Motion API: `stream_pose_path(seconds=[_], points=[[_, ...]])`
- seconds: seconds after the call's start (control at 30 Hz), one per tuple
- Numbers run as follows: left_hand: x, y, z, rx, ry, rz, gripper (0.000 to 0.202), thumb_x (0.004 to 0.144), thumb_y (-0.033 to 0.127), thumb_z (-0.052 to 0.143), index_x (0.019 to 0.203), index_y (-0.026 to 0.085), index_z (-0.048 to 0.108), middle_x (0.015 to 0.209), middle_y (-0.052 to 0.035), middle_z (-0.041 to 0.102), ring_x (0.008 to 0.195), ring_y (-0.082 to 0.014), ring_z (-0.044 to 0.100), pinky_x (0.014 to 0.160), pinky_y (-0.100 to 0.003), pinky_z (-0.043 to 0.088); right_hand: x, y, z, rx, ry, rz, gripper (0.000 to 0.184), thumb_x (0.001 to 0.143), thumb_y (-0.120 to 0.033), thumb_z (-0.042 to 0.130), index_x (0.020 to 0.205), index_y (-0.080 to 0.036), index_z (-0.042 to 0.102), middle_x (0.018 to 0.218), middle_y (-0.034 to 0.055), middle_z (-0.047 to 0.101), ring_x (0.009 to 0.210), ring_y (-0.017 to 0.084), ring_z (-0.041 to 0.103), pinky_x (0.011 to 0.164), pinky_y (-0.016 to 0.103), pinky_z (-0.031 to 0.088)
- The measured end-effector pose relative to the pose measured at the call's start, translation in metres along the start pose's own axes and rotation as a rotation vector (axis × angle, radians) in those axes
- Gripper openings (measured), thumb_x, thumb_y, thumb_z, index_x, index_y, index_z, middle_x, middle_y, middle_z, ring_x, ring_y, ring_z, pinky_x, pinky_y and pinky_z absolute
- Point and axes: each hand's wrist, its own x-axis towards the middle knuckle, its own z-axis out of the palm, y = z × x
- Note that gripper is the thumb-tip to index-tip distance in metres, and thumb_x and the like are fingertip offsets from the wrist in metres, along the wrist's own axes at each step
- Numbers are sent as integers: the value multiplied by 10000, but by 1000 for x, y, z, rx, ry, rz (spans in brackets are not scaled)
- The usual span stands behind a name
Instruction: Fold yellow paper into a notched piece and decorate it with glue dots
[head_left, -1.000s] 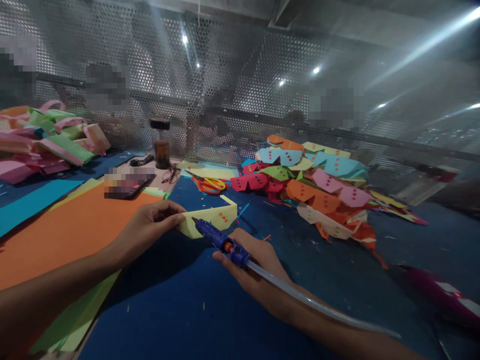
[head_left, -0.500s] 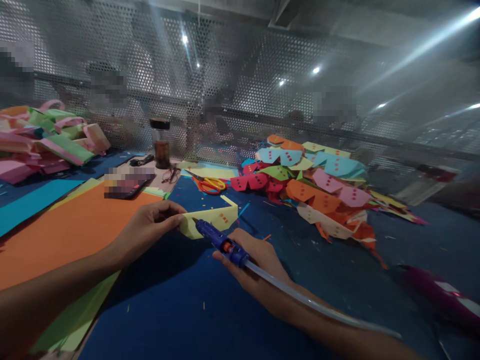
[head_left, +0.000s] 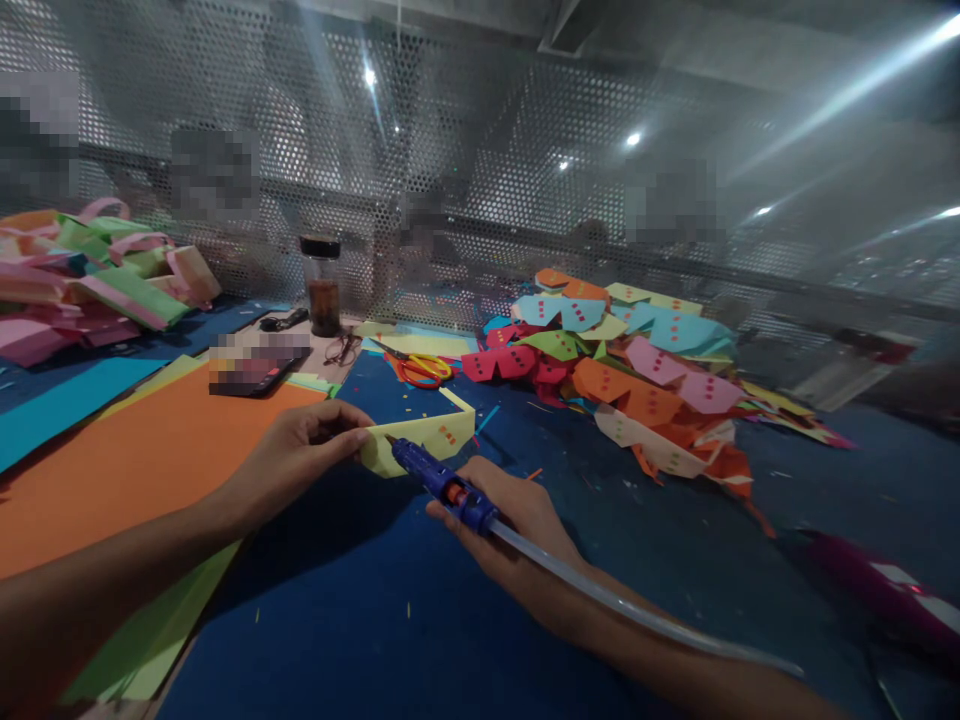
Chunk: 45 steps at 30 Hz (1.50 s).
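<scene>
Between thumb and fingers, my left hand pinches the left end of a pale yellow paper mask with small orange squares on it. My right hand is wrapped round a blue glue gun. A long clear glue stick sticks out of its back and runs along my right forearm. The gun's nozzle points at the mask's left half, close to its surface; whether it touches, I cannot tell. Beyond the mask lie scissors with yellow and red handles.
Many coloured paper masks are heaped at the right. Folded paper pieces pile up at the far left. A phone rests on orange sheets, near a lidded jar of dark liquid. A perforated metal screen stands behind.
</scene>
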Motion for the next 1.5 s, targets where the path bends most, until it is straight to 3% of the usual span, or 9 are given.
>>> stream_pose_path(seconds=[0.87, 1.17, 1.5], points=[[0, -6, -2, -24, -18, -8, 189, 809, 398, 678, 856, 219, 717, 742, 8, 706, 672, -145, 617, 640, -253, 477, -1, 3, -1, -51, -30, -4, 201, 964, -359, 573, 846, -205, 520, 824, 0, 607, 660, 131, 529, 580, 253, 324], [2, -6, -1, -38, -29, -1, 187, 812, 398, 679, 849, 220, 722, 723, 6, 696, 666, -143, 605, 634, -254, 473, -2, 3, -1, -31, -33, 10, 107, 936, -251, 593, 864, -203, 529, 815, -11, 589, 679, 134, 525, 609, 256, 322], [1, -5, -2, -40, -18, -14, 195, 807, 397, 682, 851, 212, 720, 717, 14, 691, 660, -140, 603, 628, -243, 470, -3, 6, -1, -36, -29, 5, 84, 918, -230, 608, 871, -202, 545, 815, -16, 594, 676, 131, 534, 601, 253, 320]])
